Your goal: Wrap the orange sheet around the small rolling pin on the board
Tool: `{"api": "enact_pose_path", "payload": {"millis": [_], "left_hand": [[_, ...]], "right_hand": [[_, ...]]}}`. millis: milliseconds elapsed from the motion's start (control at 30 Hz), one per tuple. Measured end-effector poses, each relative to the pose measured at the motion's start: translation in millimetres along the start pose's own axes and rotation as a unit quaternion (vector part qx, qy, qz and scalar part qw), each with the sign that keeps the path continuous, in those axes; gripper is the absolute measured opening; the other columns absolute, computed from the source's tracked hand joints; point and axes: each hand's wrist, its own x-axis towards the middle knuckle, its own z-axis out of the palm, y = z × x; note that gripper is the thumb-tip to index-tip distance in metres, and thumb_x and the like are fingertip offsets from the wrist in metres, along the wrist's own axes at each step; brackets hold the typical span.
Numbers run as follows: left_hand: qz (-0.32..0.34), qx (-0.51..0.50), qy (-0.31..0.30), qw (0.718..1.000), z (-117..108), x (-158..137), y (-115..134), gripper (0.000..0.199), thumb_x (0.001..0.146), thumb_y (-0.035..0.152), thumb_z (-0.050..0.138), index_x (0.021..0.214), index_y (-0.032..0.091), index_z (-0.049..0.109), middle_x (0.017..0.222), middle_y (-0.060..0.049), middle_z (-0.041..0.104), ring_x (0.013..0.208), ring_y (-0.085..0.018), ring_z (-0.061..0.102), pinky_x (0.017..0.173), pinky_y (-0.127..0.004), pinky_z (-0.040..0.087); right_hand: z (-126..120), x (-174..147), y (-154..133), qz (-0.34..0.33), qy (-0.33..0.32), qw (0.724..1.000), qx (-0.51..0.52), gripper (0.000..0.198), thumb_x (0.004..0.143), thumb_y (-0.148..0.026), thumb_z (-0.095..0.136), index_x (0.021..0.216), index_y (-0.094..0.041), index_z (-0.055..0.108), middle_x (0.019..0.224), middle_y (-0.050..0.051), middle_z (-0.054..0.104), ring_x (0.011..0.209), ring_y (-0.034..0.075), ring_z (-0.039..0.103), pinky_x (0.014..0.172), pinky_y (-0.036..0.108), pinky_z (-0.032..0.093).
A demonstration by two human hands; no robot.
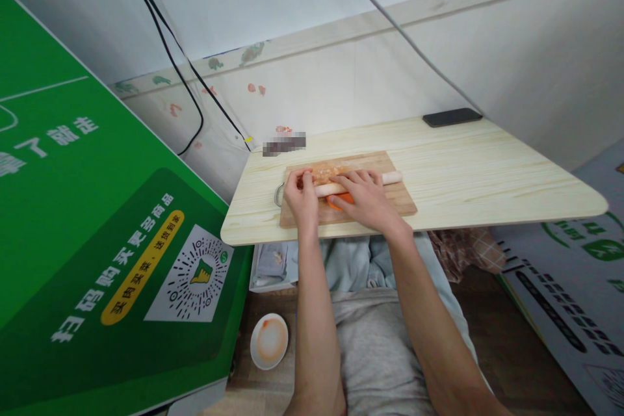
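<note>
A pale wooden rolling pin [392, 177] lies across a wooden cutting board [402, 198]. My left hand [302, 198] is curled at the pin's left end, which it hides; dark red bits show by its fingertips. Over the pin's middle, my right hand [365, 195] rests with its fingers bent across the wood, and the right end sticks out past it. Under the pin, partly covered by my right hand, is a flat bright orange piece [340, 201]. Behind the pin, an orange-and-white speckled patch [326, 173] spreads over the board; its kind is unclear.
The board lies on a pale wood-grain table [497, 175] against the wall. A black phone [452, 117] sits at the back right, and a blurred-out dark object [284, 143] at the back left. Below are a stained white plate [270, 341] and a white box [273, 266]. A green panel [121, 240] stands left.
</note>
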Motion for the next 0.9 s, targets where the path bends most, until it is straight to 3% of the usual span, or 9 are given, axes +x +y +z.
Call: {"api": "enact_pose_path", "payload": {"millis": [900], "left_hand": [[0.002,-0.012,0.005,1.0,0.4,-2.5,6.0,0.015,0.096,0.027,0.062,0.092,0.021,0.075,0.089,-0.002,0.075,0.082,-0.018,0.071,0.082,-0.03,0.058]], "right_hand": [[1.4,2.0,-0.9,0.006,0.003,1.0,-0.02,0.044,0.11,-0.044,0.061,0.147,-0.022,0.073,0.147,0.015,0.074,0.134,0.039,0.059,0.117,0.056,0.035]]}}
